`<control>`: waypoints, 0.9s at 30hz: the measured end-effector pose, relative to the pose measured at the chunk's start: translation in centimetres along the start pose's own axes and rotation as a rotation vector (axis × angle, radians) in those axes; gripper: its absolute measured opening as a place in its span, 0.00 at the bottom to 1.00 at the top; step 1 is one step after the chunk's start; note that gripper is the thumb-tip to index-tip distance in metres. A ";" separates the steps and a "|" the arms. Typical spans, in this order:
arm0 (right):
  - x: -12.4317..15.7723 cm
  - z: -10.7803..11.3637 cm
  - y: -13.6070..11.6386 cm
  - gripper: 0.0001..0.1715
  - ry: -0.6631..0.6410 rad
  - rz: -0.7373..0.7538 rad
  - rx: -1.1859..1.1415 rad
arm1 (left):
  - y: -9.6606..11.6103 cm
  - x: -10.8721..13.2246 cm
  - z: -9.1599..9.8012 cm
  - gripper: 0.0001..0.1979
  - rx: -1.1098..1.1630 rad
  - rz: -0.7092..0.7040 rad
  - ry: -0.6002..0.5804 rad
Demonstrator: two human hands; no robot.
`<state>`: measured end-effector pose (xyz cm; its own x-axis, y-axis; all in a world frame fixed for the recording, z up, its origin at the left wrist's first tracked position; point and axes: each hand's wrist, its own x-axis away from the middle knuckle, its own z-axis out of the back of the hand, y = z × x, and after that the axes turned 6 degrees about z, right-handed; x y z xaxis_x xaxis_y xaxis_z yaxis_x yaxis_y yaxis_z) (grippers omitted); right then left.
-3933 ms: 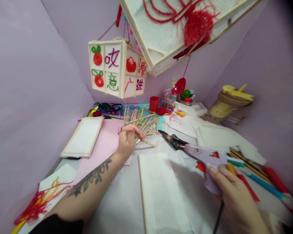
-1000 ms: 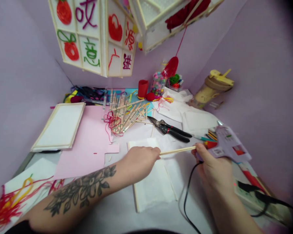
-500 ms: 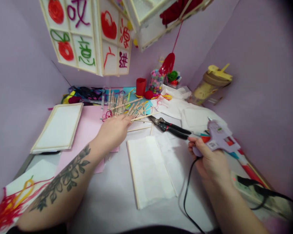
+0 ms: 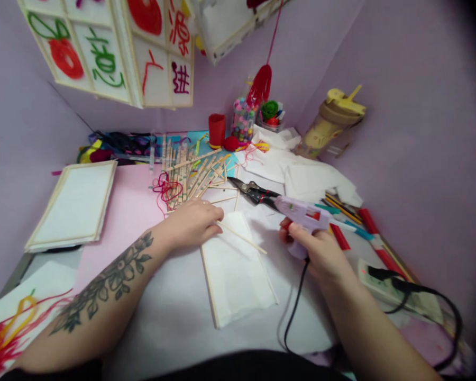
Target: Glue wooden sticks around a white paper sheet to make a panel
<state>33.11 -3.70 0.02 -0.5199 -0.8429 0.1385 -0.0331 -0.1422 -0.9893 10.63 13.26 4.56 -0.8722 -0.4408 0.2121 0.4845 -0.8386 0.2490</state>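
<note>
Left hand [image 4: 196, 222]: at center, fingers curled, thumb and fingertips pinching a thin stick [image 4: 244, 238], its free end angled toward the lower right over the white panel [image 4: 238, 286].
Right hand [image 4: 315, 246]: right of center, wrapped around the grip of a lilac glue gun [image 4: 301, 211], nozzle toward the upper left.
Panel: lower center of the frame, one long edge trimmed with wood.
Shears [image 4: 254, 193]: above the panel, black handles partly behind the gun's nozzle.
Stick pile [image 4: 186, 169]: upper center, strewn beyond the left hand, red thread [image 4: 167, 189] at its near side.
Cord [image 4: 295, 301]: black, trailing from the gun toward the bottom edge.
Lantern [image 4: 103, 53]: upper left, hanging over the desk, its top cut off.
Tumbler [image 4: 329, 124]: upper right, yellow-lidded, tilted in view.
Hard to see: the stick's near end, covered by fingers; whether its tip touches the panel cannot be told; the far right edge fades to black.
</note>
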 end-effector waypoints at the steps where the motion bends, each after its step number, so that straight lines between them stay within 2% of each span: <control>1: 0.1 -0.1 0.2 0.22 -0.052 -0.036 -0.009 | -0.1 0.2 0.3 0.09 0.022 -0.026 -0.045; 4: 0.4 -0.6 0.4 0.25 -0.189 -0.127 -0.059 | -0.1 1.1 1.0 0.15 0.070 -0.072 -0.203; 8: 0.7 -1.7 0.3 0.28 -0.288 -0.214 -0.108 | 0.6 1.4 0.9 0.22 0.044 -0.017 -0.338; 13: 0.9 -3.2 0.8 0.28 -0.321 -0.198 -0.130 | 0.3 1.1 0.1 0.22 0.008 0.058 -0.344; 19: 0.7 -4.2 1.8 0.25 -0.367 -0.067 -0.148 | -1.3 1.9 1.3 0.21 0.049 0.174 -0.343; 21: 0.4 -3.8 1.7 0.25 -0.302 -0.018 -0.052 | -1.5 2.2 1.7 0.18 0.076 0.159 -0.320; 25: -0.1 -2.8 0.8 0.25 -0.078 0.034 0.312 | -0.8 2.2 2.0 0.10 0.110 0.067 -0.259; 27: -0.3 -2.7 0.2 0.24 -0.052 0.044 0.430 | -0.6 2.0 2.0 0.07 0.098 0.089 -0.215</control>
<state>30.90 -2.09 -0.35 -0.4685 -0.8766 0.1097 0.3528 -0.2995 -0.8865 8.77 13.53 6.73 -0.7963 -0.4246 0.4309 0.5721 -0.7601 0.3082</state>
